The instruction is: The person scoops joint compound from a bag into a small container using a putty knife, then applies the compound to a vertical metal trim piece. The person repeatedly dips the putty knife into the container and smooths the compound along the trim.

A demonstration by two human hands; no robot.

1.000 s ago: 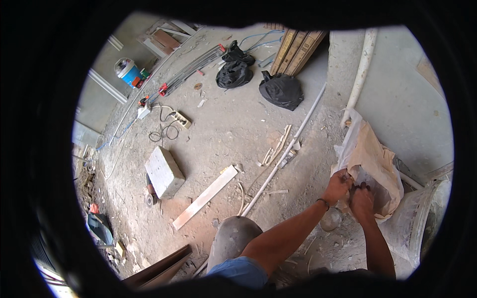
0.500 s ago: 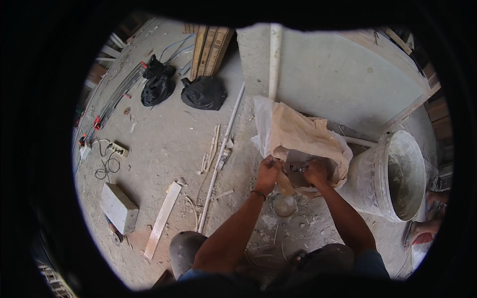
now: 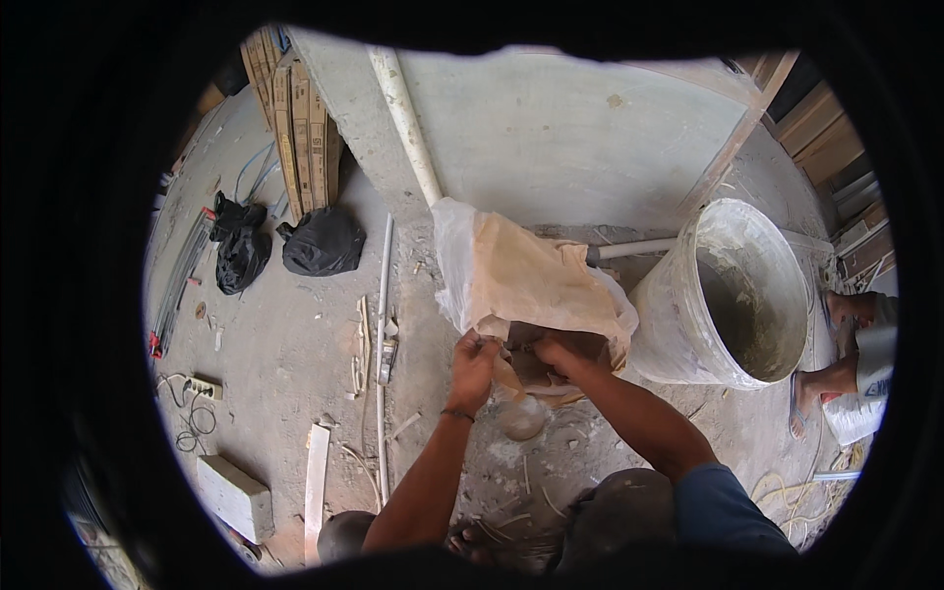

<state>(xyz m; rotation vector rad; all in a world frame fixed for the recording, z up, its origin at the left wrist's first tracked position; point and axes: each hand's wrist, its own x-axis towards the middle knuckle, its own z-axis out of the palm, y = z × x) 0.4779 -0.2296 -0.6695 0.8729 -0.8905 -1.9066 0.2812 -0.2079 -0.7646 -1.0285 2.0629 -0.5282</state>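
Note:
A tan paper sack (image 3: 536, 265) with a whitish plastic layer lies in front of me, its torn mouth facing my knees. My left hand (image 3: 475, 366) is closed on the torn paper edge at the left of the mouth. Inside the opening is my right hand (image 3: 559, 356), its fingers curled and partly hidden by the sack; what they hold cannot be made out. A small round pale container (image 3: 523, 419) sits on the floor just below the mouth, partly covered by a paper flap.
Right of the sack stands a large white bucket (image 3: 678, 324) smeared with grey mix. Another person's feet (image 3: 826, 379) are beyond it. Black bags (image 3: 324, 243), a long pipe (image 3: 383, 393), a pale block (image 3: 236, 497) and a power strip (image 3: 204, 387) lie to the left.
The view has swung to the right, so the bucket and the other person's legs show more fully. My right hand has moved closer to my left inside the sack's mouth.

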